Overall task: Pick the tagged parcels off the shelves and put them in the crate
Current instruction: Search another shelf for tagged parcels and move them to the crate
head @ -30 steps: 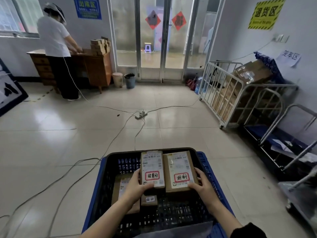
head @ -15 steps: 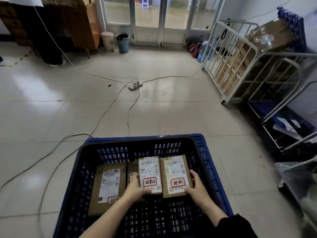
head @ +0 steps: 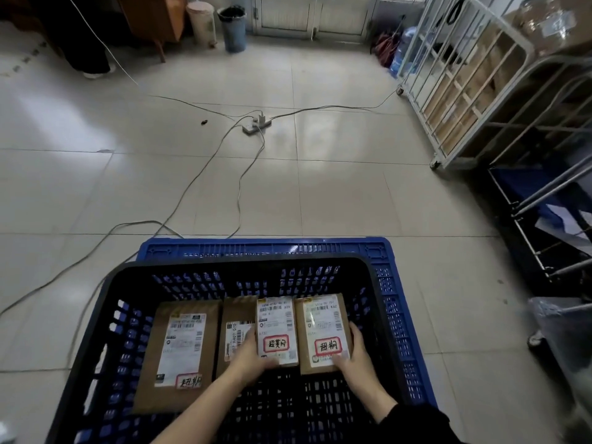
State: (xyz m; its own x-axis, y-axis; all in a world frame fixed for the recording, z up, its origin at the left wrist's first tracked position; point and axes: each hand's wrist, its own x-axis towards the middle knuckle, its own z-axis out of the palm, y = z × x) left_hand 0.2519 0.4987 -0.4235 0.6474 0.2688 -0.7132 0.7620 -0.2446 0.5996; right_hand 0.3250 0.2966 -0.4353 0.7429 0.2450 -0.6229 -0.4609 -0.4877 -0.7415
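Nearest to us, our two forearms reach into the black crate (head: 96, 318), hands apart, each clamped on its own parcel. Our left hand (head: 253, 357) grips the near left corner of the white-labelled parcel (head: 277, 328), thumb on its top face. Our right hand (head: 355, 357) curls round the near right edge of the brown parcel (head: 323, 331). These two parcels lie side by side, edges touching, each with a red-bordered handwritten tag near its near end. We cannot tell whether they already rest on the crate's bottom.

Just left of them, partly under the white-labelled parcel and our left hand, lies a half-hidden parcel (head: 235, 328). Further left the large parcel (head: 182, 350) lies flat inside the crate, with a long white label and a red-bordered tag at its near end.

The black crate sits on a blue crate (head: 266, 246), whose rim shows along the far and right sides.

Beyond the crates stretches the pale tiled floor (head: 336, 193), with grey cables (head: 193, 184) trailing across it from a white power strip (head: 256, 123) in the middle distance. To the right stands a white roll cage (head: 458, 91) on castors, loaded with cardboard boxes; nearer on that side are dark metal racks.

At the far end a blue bin (head: 233, 27) stands just beside a beige bin (head: 201, 20), near the leg of a wooden desk (head: 153, 17). At the far left we see the dark trouser legs and shoe of a person (head: 86, 36).
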